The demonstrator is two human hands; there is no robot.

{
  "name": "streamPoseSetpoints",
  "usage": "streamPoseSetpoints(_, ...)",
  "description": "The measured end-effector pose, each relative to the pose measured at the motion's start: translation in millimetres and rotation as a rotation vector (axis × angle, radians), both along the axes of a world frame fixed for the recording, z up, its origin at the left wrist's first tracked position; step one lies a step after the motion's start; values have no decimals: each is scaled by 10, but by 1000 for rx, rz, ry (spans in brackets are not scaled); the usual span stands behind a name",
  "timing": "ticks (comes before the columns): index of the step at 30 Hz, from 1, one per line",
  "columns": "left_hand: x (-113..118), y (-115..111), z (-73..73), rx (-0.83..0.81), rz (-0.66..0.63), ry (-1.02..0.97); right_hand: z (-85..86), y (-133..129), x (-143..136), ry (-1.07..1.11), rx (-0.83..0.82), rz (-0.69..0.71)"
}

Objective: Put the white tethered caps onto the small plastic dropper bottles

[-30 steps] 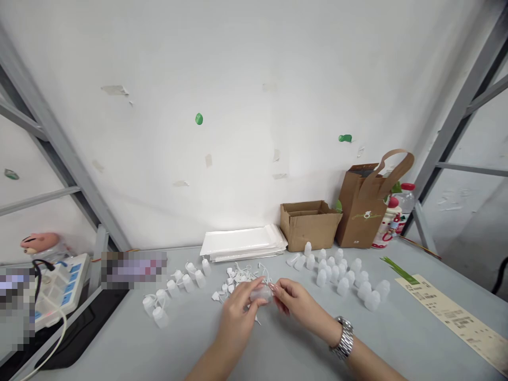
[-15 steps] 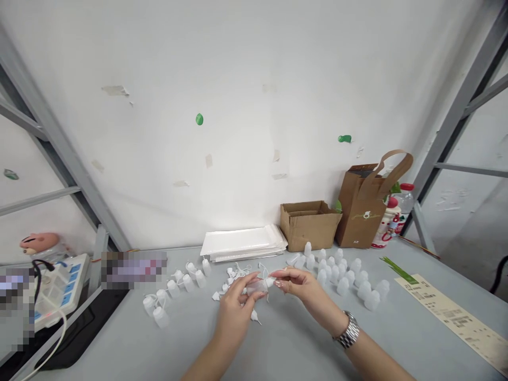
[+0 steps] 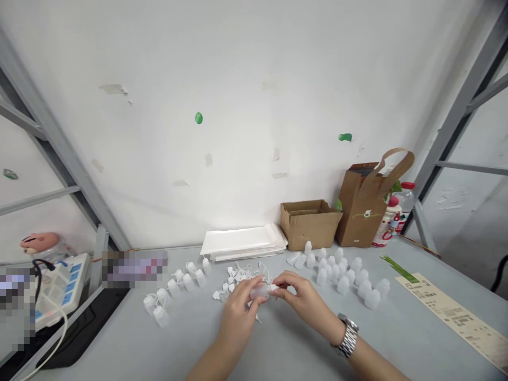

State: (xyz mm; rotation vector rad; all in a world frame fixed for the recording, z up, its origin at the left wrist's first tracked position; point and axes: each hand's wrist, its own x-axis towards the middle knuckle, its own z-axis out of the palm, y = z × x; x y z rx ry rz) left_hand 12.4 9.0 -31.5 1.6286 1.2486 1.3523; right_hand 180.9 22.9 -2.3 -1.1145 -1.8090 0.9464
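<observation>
Between finger and thumb, my left hand grips a small translucent bottle lying on its side, neck to the right. My right hand, with a metal watch at the wrist, pinches the white cap at the bottle's neck. A loose pile of white caps with thin straps lies just behind my left hand. Several capped bottles stand at the left. To the right is a group of uncapped bottles. A white tip shows below my hands.
White padded envelopes lie stacked at the wall, beside an open cardboard box and a brown paper bag. A printed paper strip is at the right. A power strip and a black mat are at the left.
Both hands have moved slightly down and to the right. The right fingers have closed more tightly round the cap at the bottle's neck.
</observation>
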Motion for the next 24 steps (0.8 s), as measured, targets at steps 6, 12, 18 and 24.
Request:
streamPoseSetpoints(6, -10, -17, -48, 161, -5, 134, -163, 3, -96, 5, -117, 22)
streamPoseSetpoints(12, -17, -26, -28, 148, 28, 143, -153, 8, -105, 32, -144, 29)
streamPoseSetpoints(18, -2, -11, -1, 33, 34, 51, -84, -26, -32, -12, -19, 58)
streamPoseSetpoints(24, -33, -21, -21, 318, 6, 228, -193, 18, -108, 202, -347, 150)
